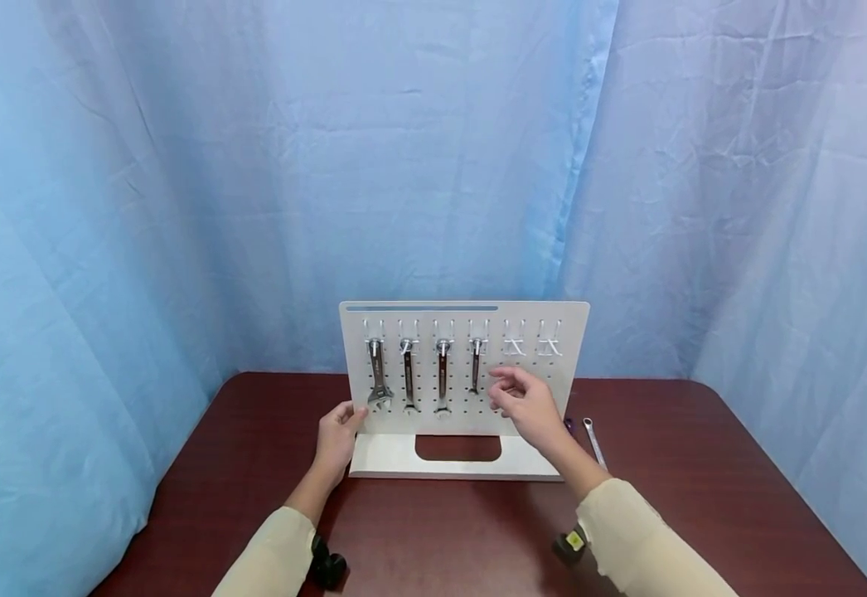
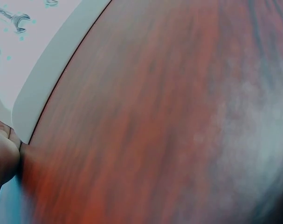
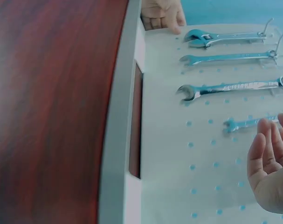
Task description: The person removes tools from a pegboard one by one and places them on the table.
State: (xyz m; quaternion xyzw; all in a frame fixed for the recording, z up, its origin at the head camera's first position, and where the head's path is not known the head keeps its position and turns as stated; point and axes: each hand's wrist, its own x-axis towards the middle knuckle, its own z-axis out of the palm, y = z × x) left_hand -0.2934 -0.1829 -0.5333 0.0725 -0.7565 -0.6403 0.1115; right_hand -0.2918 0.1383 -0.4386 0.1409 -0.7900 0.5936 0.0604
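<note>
A white pegboard (image 1: 456, 414) stands upright on the table. From its hooks hang an adjustable wrench (image 1: 379, 377) at the left and three combination wrenches, the rightmost a small one (image 1: 475, 369). My left hand (image 1: 338, 435) grips the board's left edge, with the thumb on the front face; its other fingers are partly hidden behind the board. My right hand (image 1: 525, 402) hovers before the board, just right of the small wrench. In the right wrist view the fingers (image 3: 267, 149) of this hand are loosely bent and hold nothing, close to the small wrench (image 3: 246, 123).
Two more white hooks (image 1: 514, 347) stick out at the board's upper right. Another combination wrench (image 1: 593, 441) lies on the dark red table (image 1: 672, 464), right of the board. Beside it, a small purple item (image 1: 569, 424) is mostly hidden. Blue curtains (image 1: 433, 166) surround the table.
</note>
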